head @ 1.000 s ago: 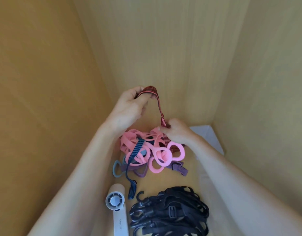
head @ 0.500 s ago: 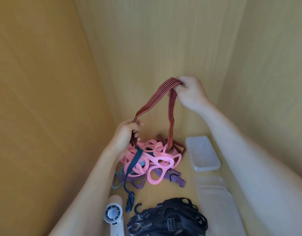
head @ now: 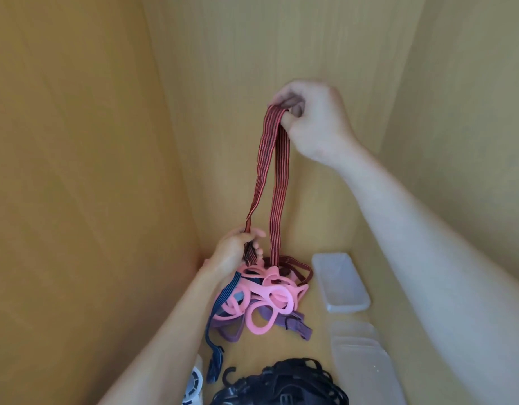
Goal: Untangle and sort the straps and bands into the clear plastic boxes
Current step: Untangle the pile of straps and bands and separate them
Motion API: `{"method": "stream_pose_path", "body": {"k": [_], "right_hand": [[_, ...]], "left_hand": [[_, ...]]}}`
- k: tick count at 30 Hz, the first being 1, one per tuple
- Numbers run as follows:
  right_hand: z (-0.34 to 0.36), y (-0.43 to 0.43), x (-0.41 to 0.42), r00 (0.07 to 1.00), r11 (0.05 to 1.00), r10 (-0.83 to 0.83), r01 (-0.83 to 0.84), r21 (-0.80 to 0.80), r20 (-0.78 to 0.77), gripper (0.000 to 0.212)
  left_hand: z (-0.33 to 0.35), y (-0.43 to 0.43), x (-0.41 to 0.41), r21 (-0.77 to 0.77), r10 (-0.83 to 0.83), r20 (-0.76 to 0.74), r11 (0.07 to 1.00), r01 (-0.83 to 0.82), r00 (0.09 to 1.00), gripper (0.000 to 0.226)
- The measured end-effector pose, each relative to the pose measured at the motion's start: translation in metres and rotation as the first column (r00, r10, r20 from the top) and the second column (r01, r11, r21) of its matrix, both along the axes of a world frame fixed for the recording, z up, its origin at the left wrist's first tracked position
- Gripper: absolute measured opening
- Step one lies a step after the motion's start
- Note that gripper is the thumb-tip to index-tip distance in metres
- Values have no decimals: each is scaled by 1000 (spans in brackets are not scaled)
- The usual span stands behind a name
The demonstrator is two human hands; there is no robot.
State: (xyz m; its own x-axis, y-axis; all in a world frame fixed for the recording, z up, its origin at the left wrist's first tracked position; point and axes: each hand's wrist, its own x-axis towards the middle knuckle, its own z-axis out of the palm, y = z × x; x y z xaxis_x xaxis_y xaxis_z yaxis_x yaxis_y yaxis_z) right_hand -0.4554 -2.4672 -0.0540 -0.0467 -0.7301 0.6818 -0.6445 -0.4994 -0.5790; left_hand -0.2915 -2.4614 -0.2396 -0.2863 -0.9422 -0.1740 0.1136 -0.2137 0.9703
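While your right grip (head: 313, 121) pinches the red striped strap (head: 281, 176) at its raised fold, your left grip (head: 232, 252) clutches one leg low; the strap runs near-vertical.

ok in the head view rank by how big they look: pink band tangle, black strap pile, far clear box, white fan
1. pink band tangle and black strap pile: look alike; the pile is nearer and cut by the frame, so unranked.
2. far clear box
3. white fan, mostly out of frame.
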Motion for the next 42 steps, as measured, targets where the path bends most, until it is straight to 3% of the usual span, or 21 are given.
{"method": "stream_pose_path", "body": {"k": [2,5,7,11,14,16,18,22,24,26,28,31,33,38,40,42], "right_hand": [[9,1,7,1000,999,-4,4,-54,-3,21],[15,-2,16,997,997,-4,10,-72,75,12],[15,-4,21,989,1000,31,-31,-7,143,19],[11,-1,30,956,983,140,-166,83,258,37],[13,7,25,947,984,149,-171,55,283,39],[7,13,15,942,986,149,-163,23,302,12],[-9,16,6,935,985,137,-164,56,328,21],[-63,23,-6,927,936,56,-179,304,372,40],[-92,24,-9,962,858,46,-176,483,268,54],[-117,18,-10,983,790,89,-166,590,158,45],[-126,18,-5,989,730,110,-148,668,99,17],[-125,17,-4,985,724,131,-170,668,108,23],[-112,22,-5,986,769,105,-161,618,127,25],[-85,26,-4,967,864,52,-169,473,250,20],[-80,25,-2,937,859,44,-212,466,347,17],[-78,23,0,882,828,24,-282,485,471,16]], "left_hand": [[3,2,-2,-33,-14,4,999,15,1000,14],[15,3,-9,-235,88,302,972,-15,949,42],[21,0,-17,-333,156,302,942,-49,940,49],[29,-14,-27,-404,116,412,912,67,904,18],[37,-22,-26,-414,112,381,908,61,918,27],[52,-23,-24,-446,130,331,894,33,935,22],[68,-25,-22,-473,160,259,881,-20,952,17],[101,-27,-17,-479,140,140,876,-57,980,21],[115,-23,-19,-491,109,132,871,-31,985,19],[126,-18,-22,-488,81,142,873,-1,986,23],[129,-14,-25,-480,64,155,877,18,986,31],[121,-13,-21,-485,75,167,874,16,983,29],[106,-17,-14,-476,87,189,879,14,978,12],[60,-1,-6,-261,-38,189,961,88,981,37],[41,9,-8,-183,-133,178,969,166,975,49],[27,15,-11,-203,-115,221,966,161,968,47]]}}
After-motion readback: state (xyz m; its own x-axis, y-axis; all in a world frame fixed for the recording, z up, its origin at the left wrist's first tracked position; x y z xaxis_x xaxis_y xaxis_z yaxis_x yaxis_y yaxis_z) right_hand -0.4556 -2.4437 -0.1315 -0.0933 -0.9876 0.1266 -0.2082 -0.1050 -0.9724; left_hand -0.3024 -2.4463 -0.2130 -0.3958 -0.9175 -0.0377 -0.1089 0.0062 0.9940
